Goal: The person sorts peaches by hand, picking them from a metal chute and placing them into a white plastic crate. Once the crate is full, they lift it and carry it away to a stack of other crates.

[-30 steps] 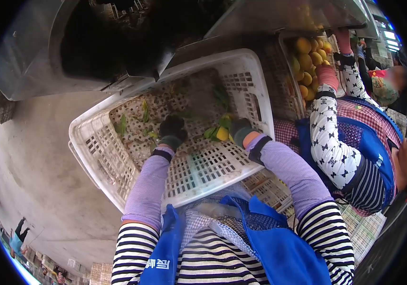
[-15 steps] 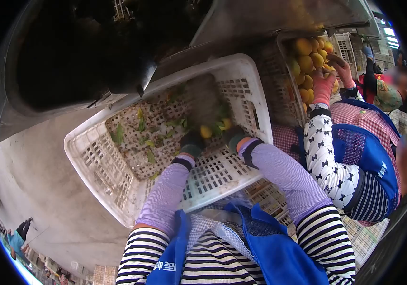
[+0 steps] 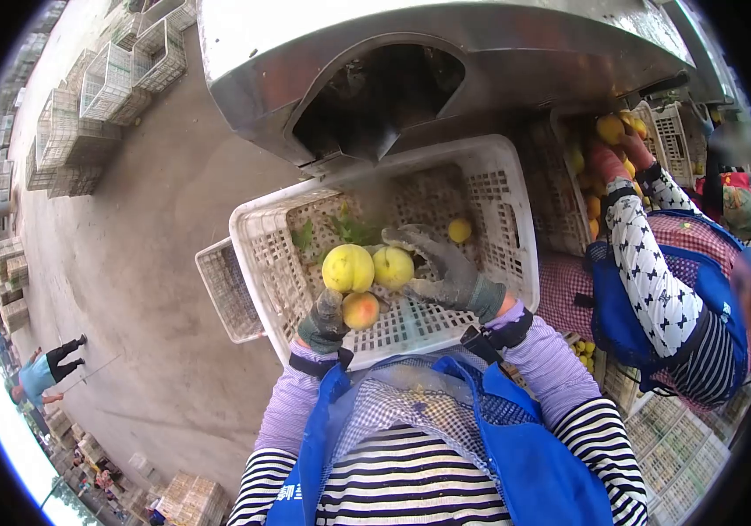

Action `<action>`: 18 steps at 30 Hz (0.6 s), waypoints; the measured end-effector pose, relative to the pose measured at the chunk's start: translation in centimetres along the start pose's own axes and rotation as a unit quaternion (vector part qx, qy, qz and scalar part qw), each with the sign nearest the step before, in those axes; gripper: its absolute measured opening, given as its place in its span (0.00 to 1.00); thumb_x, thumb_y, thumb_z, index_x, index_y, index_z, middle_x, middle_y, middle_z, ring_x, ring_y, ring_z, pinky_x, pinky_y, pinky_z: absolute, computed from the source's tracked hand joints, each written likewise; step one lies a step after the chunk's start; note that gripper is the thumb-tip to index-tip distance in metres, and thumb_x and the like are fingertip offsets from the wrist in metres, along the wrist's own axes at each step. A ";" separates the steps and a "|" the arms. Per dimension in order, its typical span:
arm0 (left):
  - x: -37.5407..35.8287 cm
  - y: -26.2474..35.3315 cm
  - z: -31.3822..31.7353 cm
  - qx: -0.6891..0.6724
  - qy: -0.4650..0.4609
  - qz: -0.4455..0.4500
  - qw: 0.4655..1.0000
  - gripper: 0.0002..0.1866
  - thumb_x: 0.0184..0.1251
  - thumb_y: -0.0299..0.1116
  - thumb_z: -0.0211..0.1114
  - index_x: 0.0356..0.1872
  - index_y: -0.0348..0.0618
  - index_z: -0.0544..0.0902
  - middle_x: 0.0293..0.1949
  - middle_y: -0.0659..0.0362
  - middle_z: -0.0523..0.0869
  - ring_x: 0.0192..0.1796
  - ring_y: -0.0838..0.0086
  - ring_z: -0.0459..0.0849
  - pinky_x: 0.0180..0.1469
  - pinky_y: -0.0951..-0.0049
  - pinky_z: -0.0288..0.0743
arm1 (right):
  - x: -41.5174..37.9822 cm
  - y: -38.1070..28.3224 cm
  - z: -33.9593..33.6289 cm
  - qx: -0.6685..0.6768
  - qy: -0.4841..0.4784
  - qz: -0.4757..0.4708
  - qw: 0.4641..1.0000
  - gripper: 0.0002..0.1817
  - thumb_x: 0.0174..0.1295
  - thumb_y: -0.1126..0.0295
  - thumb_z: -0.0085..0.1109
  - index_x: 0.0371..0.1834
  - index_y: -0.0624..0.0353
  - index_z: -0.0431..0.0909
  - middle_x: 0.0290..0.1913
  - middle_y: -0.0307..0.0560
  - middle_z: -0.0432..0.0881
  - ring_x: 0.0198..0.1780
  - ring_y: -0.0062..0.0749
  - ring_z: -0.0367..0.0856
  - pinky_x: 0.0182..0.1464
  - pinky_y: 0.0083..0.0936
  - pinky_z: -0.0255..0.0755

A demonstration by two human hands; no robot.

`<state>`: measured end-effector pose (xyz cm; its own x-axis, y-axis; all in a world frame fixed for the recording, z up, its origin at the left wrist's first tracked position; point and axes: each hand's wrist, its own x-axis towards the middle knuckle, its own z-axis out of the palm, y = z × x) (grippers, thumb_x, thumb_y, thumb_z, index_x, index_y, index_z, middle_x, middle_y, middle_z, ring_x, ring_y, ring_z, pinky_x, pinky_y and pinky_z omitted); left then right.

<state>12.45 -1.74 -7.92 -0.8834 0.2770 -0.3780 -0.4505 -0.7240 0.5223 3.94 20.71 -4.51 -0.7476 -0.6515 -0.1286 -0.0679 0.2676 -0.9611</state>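
My left hand [image 3: 324,323], in a dark work glove, is closed around peaches over the crate. A large yellow-green peach [image 3: 348,268] sits above its fingers, and a smaller orange-blushed peach [image 3: 361,310] lies against them. My right hand [image 3: 447,273], also gloved, curves with fingers and thumb about a third yellow peach [image 3: 393,267], which touches the large one. Its palm stays apart from the fruit. Below both hands is a white plastic crate [image 3: 520,223] with slotted walls. Inside it lie one small yellow peach [image 3: 459,231] and green leaves [image 3: 354,228].
A metal machine chute [image 3: 262,96] overhangs the crate's far side. To the right, a co-worker's gloved hands [image 3: 616,158] handle peaches in another crate. A smaller crate [image 3: 228,289] stands left on the concrete floor. Stacked crates [image 3: 77,131] and a walking person [image 3: 38,377] are farther left.
Both hands have come up from the crate's bottom, now with peaches in them. The camera view has shifted, showing more floor and stacked crates on the left.
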 end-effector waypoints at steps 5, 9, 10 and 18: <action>0.2 1.1 3.1 0.017 0.008 0.043 0.999 0.53 0.52 0.69 0.70 0.70 0.39 0.66 0.63 0.50 0.76 0.63 0.63 0.78 0.63 0.63 0.76 | -1.6 -3.5 1.7 -0.142 0.120 0.008 0.983 0.40 0.54 0.61 0.69 0.73 0.52 0.67 0.64 0.57 0.72 0.65 0.50 0.72 0.63 0.37 0.72; -0.1 1.4 2.6 0.038 -0.001 0.053 0.998 0.54 0.50 0.69 0.72 0.70 0.39 0.66 0.62 0.51 0.77 0.60 0.65 0.79 0.62 0.65 0.77 | -1.4 -6.2 3.7 -0.203 0.191 0.003 0.960 0.41 0.52 0.62 0.71 0.72 0.55 0.66 0.62 0.58 0.73 0.63 0.50 0.74 0.61 0.38 0.74; 0.1 1.0 1.8 0.034 -0.009 0.056 0.998 0.54 0.50 0.69 0.71 0.69 0.39 0.66 0.62 0.51 0.77 0.60 0.64 0.79 0.63 0.63 0.76 | -1.0 -6.0 4.0 -0.205 0.207 -0.001 0.956 0.42 0.52 0.62 0.72 0.72 0.56 0.66 0.62 0.58 0.74 0.62 0.50 0.75 0.61 0.38 0.74; 2.0 4.1 2.8 0.015 0.011 0.079 0.997 0.48 0.50 0.59 0.74 0.67 0.40 0.68 0.53 0.56 0.80 0.54 0.69 0.81 0.55 0.70 0.78 | 6.1 -5.5 0.4 -0.174 0.323 -0.045 0.929 0.43 0.46 0.61 0.75 0.67 0.63 0.68 0.56 0.60 0.78 0.54 0.54 0.80 0.56 0.43 0.75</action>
<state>8.44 -2.40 -4.44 -0.9409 0.1458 -0.3057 -0.3092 -0.7382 0.5996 0.04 14.98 -0.07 -0.9616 -0.1501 0.2299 -0.2745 0.5198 -0.8090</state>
